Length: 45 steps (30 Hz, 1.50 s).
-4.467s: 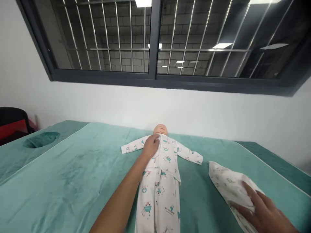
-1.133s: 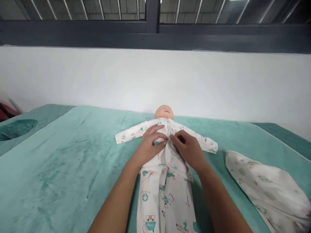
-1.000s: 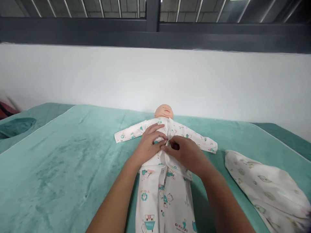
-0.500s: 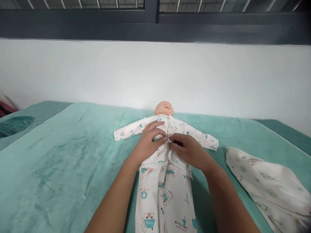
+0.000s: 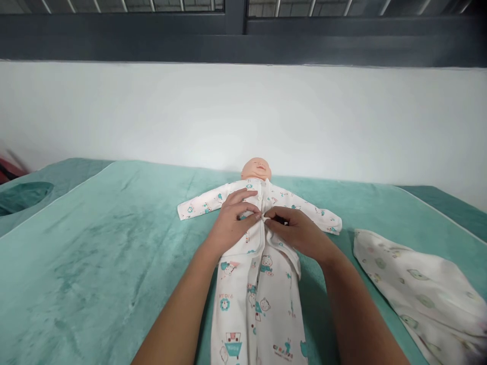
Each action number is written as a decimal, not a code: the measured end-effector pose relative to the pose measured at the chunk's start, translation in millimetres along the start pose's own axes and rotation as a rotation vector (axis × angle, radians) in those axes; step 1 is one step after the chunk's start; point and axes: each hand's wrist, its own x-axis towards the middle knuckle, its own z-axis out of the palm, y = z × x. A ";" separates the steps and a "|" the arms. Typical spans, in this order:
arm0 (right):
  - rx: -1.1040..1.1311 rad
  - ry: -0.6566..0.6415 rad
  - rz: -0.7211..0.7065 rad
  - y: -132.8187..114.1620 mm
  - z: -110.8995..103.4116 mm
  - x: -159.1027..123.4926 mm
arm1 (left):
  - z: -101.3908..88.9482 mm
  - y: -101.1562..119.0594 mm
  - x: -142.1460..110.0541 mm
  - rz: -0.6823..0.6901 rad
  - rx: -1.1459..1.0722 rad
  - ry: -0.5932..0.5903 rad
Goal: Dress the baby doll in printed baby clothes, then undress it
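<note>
A baby doll (image 5: 256,169) lies on its back on a teal towel (image 5: 114,243), head toward the wall. It wears a white printed sleepsuit (image 5: 258,299) with sleeves spread out to both sides. My left hand (image 5: 233,223) and my right hand (image 5: 297,232) meet over the doll's chest. Both pinch the front opening of the sleepsuit where its two edges come together. The fingertips nearly touch each other.
A folded white printed cloth (image 5: 414,289) lies on the towel to the right of the doll. A white wall (image 5: 243,116) runs right behind the doll's head, under a dark window frame. A round hole (image 5: 23,195) in the padded surface shows at far left.
My right hand left the folded cloth and joined my left hand on the doll's chest. In the last second both hands shifted only slightly along the garment's front.
</note>
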 end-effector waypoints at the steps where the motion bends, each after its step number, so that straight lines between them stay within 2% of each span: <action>1: -0.010 0.014 0.010 0.8 0.3 0.2 | 0.2 0.4 0.1 0.000 -0.001 0.000; 14: 0.003 0.230 0.058 7.1 9.1 9.4 | -1.7 7.3 -0.4 -0.022 0.037 -0.050; 23: 0.120 0.190 0.048 9.8 7.6 8.6 | 0.8 5.5 -0.7 0.014 0.066 -0.022; 30: 0.194 0.169 0.058 11.5 9.1 7.8 | 11.3 4.6 -2.5 0.009 0.333 0.162; 34: 0.214 0.176 0.060 11.2 9.4 8.2 | 12.0 8.0 -2.8 -0.042 0.395 0.154; 45: 0.161 0.120 0.009 12.1 7.5 7.7 | 14.1 18.8 -6.1 -0.043 0.449 0.085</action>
